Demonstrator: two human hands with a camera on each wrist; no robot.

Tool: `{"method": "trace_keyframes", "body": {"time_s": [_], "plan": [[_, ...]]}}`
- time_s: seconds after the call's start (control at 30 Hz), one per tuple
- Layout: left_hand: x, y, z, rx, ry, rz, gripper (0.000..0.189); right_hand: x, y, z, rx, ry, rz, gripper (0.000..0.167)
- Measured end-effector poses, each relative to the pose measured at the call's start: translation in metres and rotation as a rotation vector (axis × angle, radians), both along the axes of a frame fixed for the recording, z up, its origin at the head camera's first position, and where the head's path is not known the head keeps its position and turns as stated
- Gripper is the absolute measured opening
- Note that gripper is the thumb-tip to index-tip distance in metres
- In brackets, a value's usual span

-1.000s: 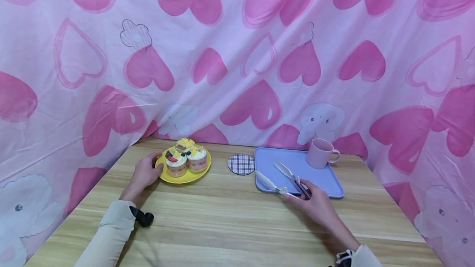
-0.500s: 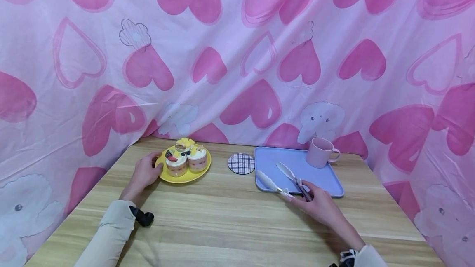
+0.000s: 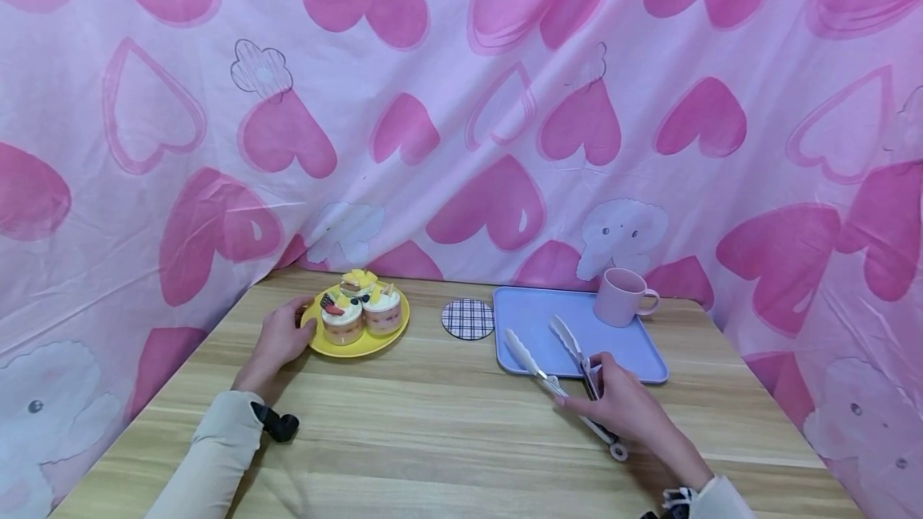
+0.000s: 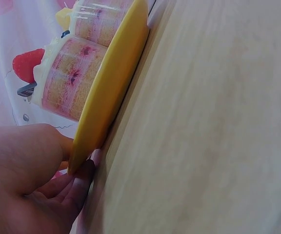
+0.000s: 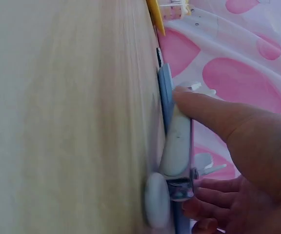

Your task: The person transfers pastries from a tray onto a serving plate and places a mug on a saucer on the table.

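My left hand point(image 3: 283, 335) holds the left rim of a yellow plate point(image 3: 360, 349); in the left wrist view the thumb is above the plate edge and fingers are below it. Three clear cups of layered cake with cream and fruit stand on that plate, one strawberry-topped cup point(image 3: 343, 331) nearest the hand. My right hand point(image 3: 626, 403) grips a pair of tongs point(image 3: 528, 356) with white scalloped tips. Their two arms are spread apart, tips pointing away over the blue tray point(image 3: 519, 305), nothing between them. The right wrist view shows the thumb on one tong arm point(image 5: 177, 146).
A pink mug point(image 3: 618, 299) stands at the tray's back right. Between plate and tray lies a round plaid coaster point(image 3: 468, 319). The wooden table point(image 3: 418, 439) ends against a pink heart-patterned curtain point(image 3: 461, 102) at the back and sides.
The tongs have shifted right and back toward me in the right hand, and their hinge end now shows below the palm. The left hand and plate stay put.
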State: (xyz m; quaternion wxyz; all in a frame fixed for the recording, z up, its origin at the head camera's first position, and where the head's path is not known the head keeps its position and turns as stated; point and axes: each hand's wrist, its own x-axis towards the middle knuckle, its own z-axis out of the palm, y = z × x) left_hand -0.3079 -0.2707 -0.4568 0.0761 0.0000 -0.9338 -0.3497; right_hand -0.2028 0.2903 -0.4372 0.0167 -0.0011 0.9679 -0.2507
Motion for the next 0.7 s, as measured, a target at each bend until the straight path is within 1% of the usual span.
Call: {"method": "trace_keyframes", "body": {"time_s": [0.07, 0.17, 0.37, 0.5, 0.63, 0.7], "plan": [[0.001, 0.0, 0.0, -0.004, 0.013, 0.0, 0.053, 0.001, -0.001, 0.002, -0.006, -0.015, 0.007, 0.108], [0.002, -0.001, 0.001, -0.002, 0.011, 0.002, 0.053, 0.003, -0.001, 0.005, -0.007, -0.031, 0.022, 0.114], [0.0, -0.002, -0.001, -0.005, 0.004, 0.001, 0.054, 0.01, 0.0, 0.006, -0.014, -0.017, 0.051, 0.107], [0.0, -0.002, -0.002, -0.001, 0.004, -0.004, 0.054, 0.017, 0.0, 0.004, -0.037, -0.046, 0.005, 0.116], [0.0, -0.001, -0.001, -0.004, 0.014, -0.007, 0.054, 0.021, -0.005, 0.002, -0.065, -0.085, -0.059, 0.126], [0.0, -0.001, -0.001, -0.008, 0.024, -0.016, 0.054, 0.023, -0.007, 0.002, -0.072, -0.102, -0.077, 0.128]]}}
